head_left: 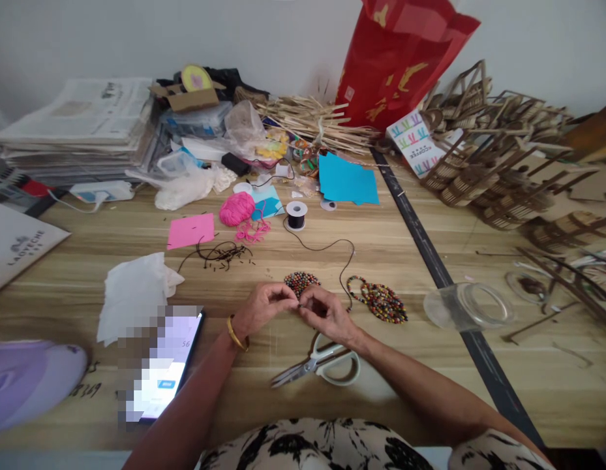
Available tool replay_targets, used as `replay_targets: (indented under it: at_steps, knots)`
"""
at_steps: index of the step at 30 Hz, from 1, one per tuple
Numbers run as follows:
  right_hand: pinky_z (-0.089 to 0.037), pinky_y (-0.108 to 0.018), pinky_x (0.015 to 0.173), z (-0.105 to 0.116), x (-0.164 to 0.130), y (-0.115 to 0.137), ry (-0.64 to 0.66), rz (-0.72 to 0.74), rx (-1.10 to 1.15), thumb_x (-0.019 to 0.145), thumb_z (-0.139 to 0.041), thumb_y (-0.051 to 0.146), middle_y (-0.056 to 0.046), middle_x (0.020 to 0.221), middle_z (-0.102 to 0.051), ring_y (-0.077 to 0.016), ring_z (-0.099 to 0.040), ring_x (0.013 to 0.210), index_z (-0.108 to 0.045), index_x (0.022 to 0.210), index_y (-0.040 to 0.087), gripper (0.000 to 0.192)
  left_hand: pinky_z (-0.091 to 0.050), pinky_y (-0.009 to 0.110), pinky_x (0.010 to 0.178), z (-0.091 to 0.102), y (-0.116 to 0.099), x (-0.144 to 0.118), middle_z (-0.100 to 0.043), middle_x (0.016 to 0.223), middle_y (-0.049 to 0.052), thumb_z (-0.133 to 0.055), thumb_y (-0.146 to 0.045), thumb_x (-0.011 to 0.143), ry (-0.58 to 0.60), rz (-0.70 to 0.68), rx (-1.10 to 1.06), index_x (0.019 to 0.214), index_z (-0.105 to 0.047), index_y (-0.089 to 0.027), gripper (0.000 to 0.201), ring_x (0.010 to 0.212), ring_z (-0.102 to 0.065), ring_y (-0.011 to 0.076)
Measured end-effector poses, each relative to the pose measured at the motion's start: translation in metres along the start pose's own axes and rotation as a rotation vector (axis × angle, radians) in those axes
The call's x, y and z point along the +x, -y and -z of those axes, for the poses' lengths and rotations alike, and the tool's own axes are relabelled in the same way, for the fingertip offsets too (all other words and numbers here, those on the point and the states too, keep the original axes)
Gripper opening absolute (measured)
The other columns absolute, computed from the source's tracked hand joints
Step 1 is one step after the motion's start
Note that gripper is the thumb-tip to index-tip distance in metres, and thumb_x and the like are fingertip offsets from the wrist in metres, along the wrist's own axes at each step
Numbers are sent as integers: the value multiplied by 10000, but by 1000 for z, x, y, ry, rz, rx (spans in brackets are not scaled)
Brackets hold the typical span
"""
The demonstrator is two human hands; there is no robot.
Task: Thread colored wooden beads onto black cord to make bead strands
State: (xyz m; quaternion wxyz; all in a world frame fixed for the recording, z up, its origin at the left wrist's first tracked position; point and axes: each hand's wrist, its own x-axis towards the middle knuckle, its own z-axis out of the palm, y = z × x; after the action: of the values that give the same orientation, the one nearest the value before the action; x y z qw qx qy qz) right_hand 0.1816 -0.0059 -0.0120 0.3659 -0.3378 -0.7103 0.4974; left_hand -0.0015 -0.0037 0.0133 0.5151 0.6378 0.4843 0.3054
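Note:
My left hand [266, 308], with a gold-coloured bracelet [237, 334] at the wrist, is closed in a pinch. Its fingertips meet those of my right hand [327, 313], also pinching. A tiny dark thing shows between them, too small to name. Just beyond my fingers lies a pile of multicoloured beads [301, 282], partly hidden by them. Strands of similar beads [385, 301] are coiled to the right. A black cord [322, 249] runs from a white spool [297, 215] down beside my right hand. Scissors with pale handles [315, 365] lie below my hands, blades apart.
A lit phone [170, 365] and white tissue [134, 294] lie left. Cut black cord pieces [224, 254], pink yarn [237, 209] and blue paper [348, 178] are farther back. A clear plastic jar [449, 308] lies right, near small woven baskets [508, 196].

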Motion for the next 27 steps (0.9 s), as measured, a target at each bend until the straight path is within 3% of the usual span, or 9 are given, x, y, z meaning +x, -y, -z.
replay_targets:
  at_steps: [8, 12, 17, 22, 27]
  knots:
    - [-397, -247, 612, 18, 6, 11, 66, 139, -124, 801, -531, 204, -47, 790, -538, -135, -493, 699, -562, 756, 155, 73, -426, 222, 625, 12, -2, -4, -607, 661, 8, -642, -266, 711, 16, -10, -205, 680, -610, -124, 149, 645, -531, 118]
    - [-406, -272, 673, 32, 12, 16, -56, 83, -99, 851, -492, 272, -46, 785, -539, -151, -513, 754, -568, 736, 159, 178, -420, 225, 621, 14, -7, -6, -590, 641, 8, -649, -280, 703, 73, -36, -269, 641, -594, -124, 177, 637, -522, 116]
    - [-383, -242, 612, 41, 15, 16, -141, -30, -49, 865, -489, 317, -30, 767, -527, -128, -488, 699, -582, 758, 154, 216, -408, 218, 606, 14, -9, -8, -588, 641, -1, -652, -267, 695, 85, -38, -275, 650, -593, -127, 159, 628, -516, 109]
    - [-358, -214, 534, 38, 13, 16, -145, -126, 77, 847, -519, 380, 0, 704, -515, -96, -439, 584, -576, 883, 159, 230, -407, 217, 598, 13, -7, -6, -600, 649, 3, -651, -261, 685, 38, -38, -186, 660, -609, -123, 146, 628, -518, 111]
    - [-363, -210, 508, 19, 7, 17, -86, -132, 106, 810, -572, 418, -8, 730, -546, -94, -446, 567, -562, 921, 174, 268, -427, 218, 626, 10, -6, -4, -631, 660, 7, -629, -257, 712, 23, -78, -55, 676, -627, -127, 135, 639, -546, 118]
